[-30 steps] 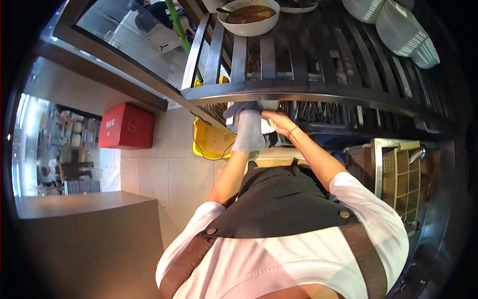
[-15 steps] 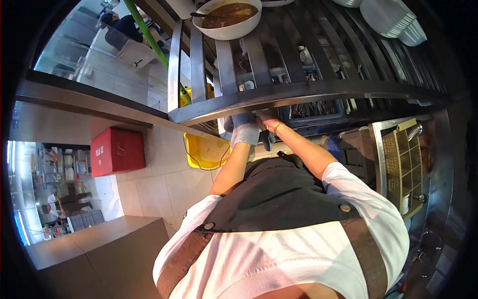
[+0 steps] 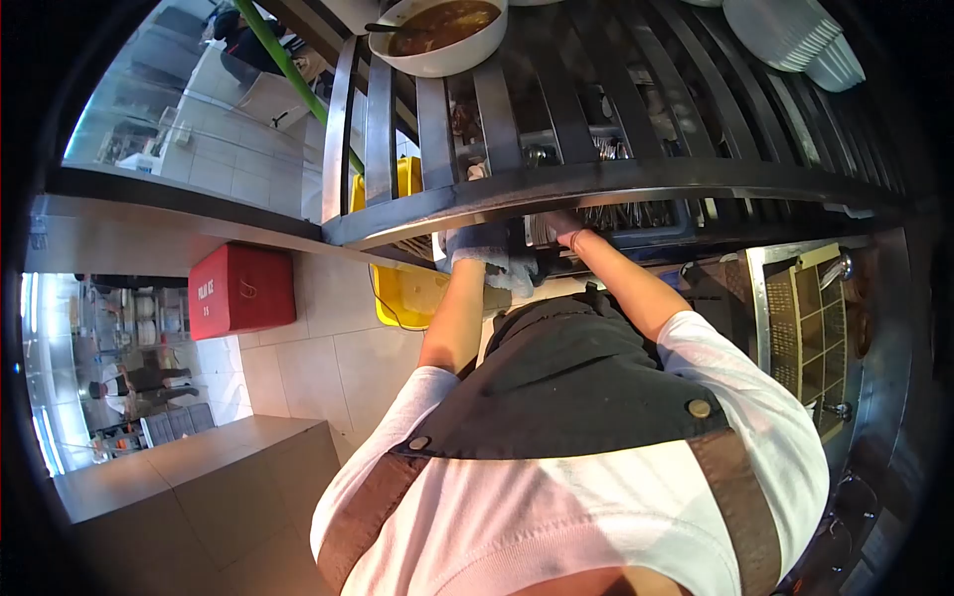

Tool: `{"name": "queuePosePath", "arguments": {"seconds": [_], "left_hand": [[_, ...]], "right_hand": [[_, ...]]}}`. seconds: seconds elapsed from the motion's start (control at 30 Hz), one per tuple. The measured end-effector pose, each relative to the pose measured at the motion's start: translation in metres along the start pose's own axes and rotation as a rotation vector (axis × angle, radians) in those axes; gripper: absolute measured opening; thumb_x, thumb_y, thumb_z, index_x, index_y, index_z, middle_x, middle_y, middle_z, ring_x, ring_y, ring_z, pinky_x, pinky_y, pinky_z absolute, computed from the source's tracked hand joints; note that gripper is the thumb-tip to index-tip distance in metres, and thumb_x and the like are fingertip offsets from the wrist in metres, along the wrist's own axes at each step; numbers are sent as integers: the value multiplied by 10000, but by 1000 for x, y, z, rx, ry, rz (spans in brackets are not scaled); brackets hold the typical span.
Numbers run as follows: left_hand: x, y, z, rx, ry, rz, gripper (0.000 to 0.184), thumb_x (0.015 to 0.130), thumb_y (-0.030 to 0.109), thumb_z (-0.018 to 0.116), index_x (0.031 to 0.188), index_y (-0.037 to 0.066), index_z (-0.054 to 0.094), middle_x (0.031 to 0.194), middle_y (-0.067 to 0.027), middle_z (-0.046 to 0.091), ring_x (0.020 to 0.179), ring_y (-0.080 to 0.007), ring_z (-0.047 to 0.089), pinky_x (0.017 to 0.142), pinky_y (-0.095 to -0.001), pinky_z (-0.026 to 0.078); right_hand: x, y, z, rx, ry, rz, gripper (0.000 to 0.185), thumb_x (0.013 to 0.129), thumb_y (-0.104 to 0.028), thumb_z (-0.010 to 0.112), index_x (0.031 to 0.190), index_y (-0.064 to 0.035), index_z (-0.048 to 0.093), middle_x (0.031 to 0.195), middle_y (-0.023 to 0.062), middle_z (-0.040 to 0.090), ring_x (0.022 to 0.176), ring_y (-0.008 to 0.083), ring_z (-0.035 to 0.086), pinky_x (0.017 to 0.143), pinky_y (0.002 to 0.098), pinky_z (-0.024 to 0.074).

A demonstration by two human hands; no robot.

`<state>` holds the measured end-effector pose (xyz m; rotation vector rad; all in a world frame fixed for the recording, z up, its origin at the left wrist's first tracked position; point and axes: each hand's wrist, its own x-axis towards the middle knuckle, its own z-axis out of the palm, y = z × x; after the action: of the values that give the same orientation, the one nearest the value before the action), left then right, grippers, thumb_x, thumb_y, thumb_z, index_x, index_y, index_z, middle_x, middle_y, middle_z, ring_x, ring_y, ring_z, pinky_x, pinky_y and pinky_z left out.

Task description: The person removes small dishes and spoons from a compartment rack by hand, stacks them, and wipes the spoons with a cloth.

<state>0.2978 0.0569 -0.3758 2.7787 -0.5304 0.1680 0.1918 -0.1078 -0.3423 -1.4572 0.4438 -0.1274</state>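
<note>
Below the slatted shelf, a blue-grey cloth [image 3: 482, 241] covers my left hand, hiding its fingers; the cloth's loose end hangs to the right. My right hand [image 3: 564, 227] is closed beside it, partly hidden under the shelf's front bar. At its fingers show thin, streaked metal pieces [image 3: 540, 230] that look like a bundle of cutlery. Just right of that hand, a blue bin [image 3: 651, 236] holds many more pieces of cutlery [image 3: 621, 216].
The metal shelf [image 3: 596, 194] crosses above my hands, carrying a white bowl of soup [image 3: 437, 62] and stacked white containers [image 3: 790, 40]. A yellow bucket [image 3: 397, 310] and a red cool box [image 3: 241, 290] stand left. A divided rack [image 3: 815, 328] is at right.
My hands are farther apart: the left has shifted slightly left, the right slightly right. The cloth now spreads wider between them. The whole view has shifted a little.
</note>
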Motion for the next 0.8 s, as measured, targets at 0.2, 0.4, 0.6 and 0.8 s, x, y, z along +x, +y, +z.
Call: {"name": "queuePosePath", "arguments": {"seconds": [0.2,0.4,0.6,0.8], "left_hand": [[-13,-13,14,-11,276,168,323,837,317,472,1040,107,610,1069,-99,608,1026,-235,554,889,-402,404],[8,-55,105,742,-10,434,265,815,210,505,1013,68,610,1038,-111,610,982,-207,563,829,-337,441],[-16,1,-33,162,-14,272,404,855,265,478,1213,77,486,1192,-157,518,1130,-281,464,945,-369,360],[-14,2,-4,-730,-221,-306,498,787,302,587,1210,58,486,1167,-158,539,1082,-302,502,914,-338,386]], "right_hand": [[-14,-30,15,324,-79,208,281,705,-97,672,966,-42,587,890,29,591,789,140,554,747,293,452],[34,43,35,278,-312,269,293,749,-132,626,1014,-24,567,942,66,585,810,160,555,748,312,457],[26,76,49,547,-557,342,201,815,-49,571,999,28,561,855,107,626,768,177,622,675,293,524],[2,38,57,518,-349,464,32,786,-11,572,754,-11,572,729,78,606,637,186,617,587,308,521]]}}
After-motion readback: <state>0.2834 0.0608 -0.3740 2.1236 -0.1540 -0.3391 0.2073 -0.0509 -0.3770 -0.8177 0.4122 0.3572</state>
